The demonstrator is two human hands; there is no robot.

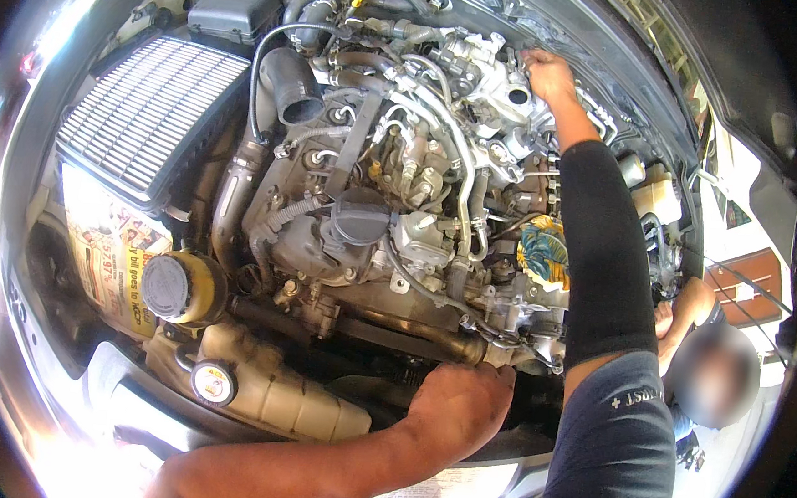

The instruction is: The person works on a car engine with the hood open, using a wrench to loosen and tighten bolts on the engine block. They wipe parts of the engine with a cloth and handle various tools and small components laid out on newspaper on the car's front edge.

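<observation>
An opened engine bay with a grey metal engine (375, 184) lies below me. My right arm, in a black sleeve, reaches to the back right. There my right hand (550, 76) is closed, its fingers curled beside a silver metal housing (516, 94) with a round dark opening; what they grip is hidden. Closed like a fist, my left hand (460, 403) rests at the engine's front, next to the end of a metal pipe (465, 347). Its fingertips are out of sight. Between my arms, a yellow and blue patterned cloth (545, 252) is tucked among the parts.
At left sit a ribbed intercooler (156, 111), printed paper (110, 263) and a yellowish reservoir with a grey cap (170, 288). A pale plastic tank (271, 392) lines the front. A black hose (294, 87) gapes open. Another person (687, 312) leans in at the right.
</observation>
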